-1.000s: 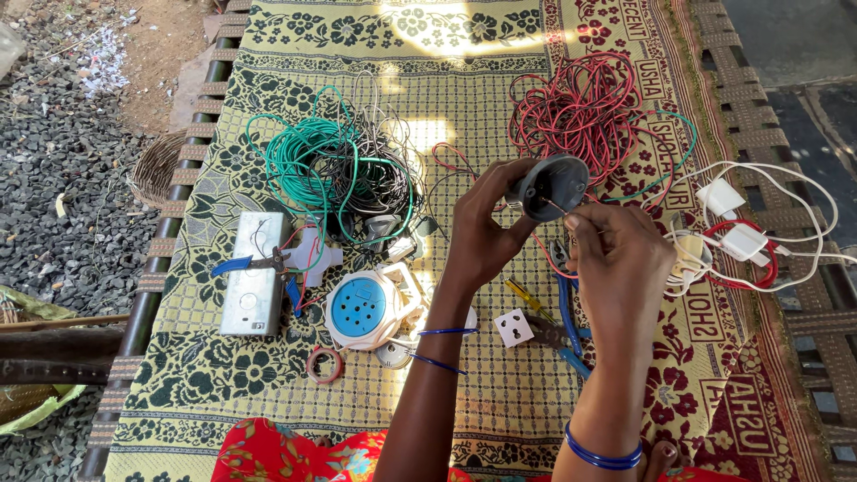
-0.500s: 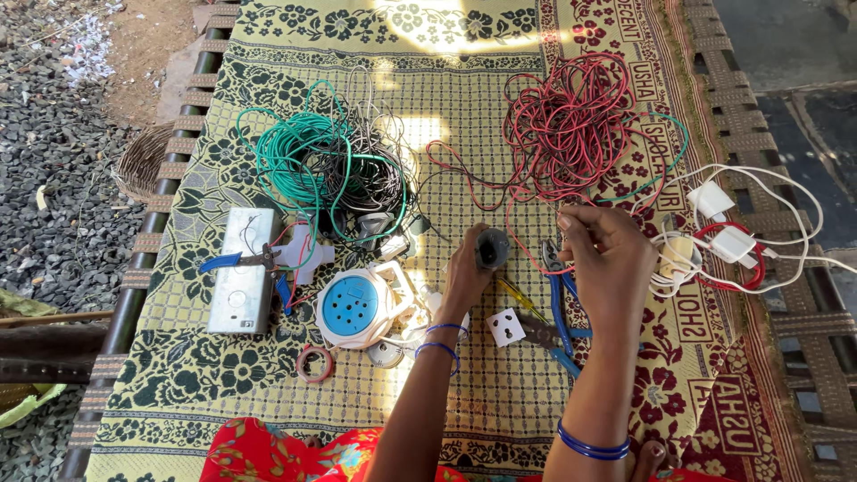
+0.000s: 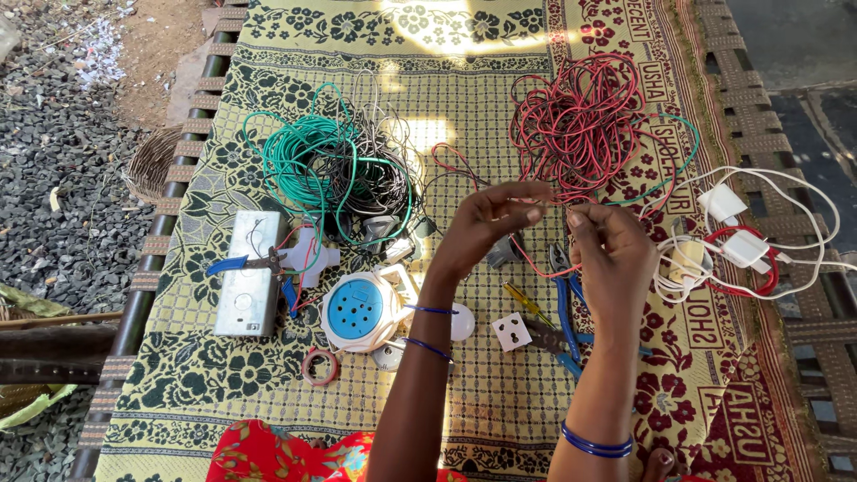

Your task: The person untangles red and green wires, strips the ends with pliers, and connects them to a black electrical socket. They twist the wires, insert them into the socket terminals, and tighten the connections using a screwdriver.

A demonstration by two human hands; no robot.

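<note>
My left hand [image 3: 486, 223] and my right hand [image 3: 610, 254] are raised over the patterned mat [image 3: 357, 54], fingertips close together. Both pinch a thin red wire [image 3: 549, 202] that leads back to the tangled red wire bundle [image 3: 576, 120]. A small dark round part [image 3: 505, 252] lies on the mat just under my left hand. Below my right hand lie blue-handled pliers [image 3: 564, 303] and a yellow-handled screwdriver [image 3: 525, 303].
A green and black wire coil [image 3: 330, 174] lies at the left. Near it are a metal box [image 3: 250, 272], blue-handled cutters [image 3: 254, 264], a round blue and white socket [image 3: 359, 310], a white socket [image 3: 511, 331], a tape roll [image 3: 320, 366]. White chargers and cables [image 3: 732, 236] are at the right.
The dark round part left my left hand and now lies on the mat. Both hands rose and took hold of a thin red wire between them.
</note>
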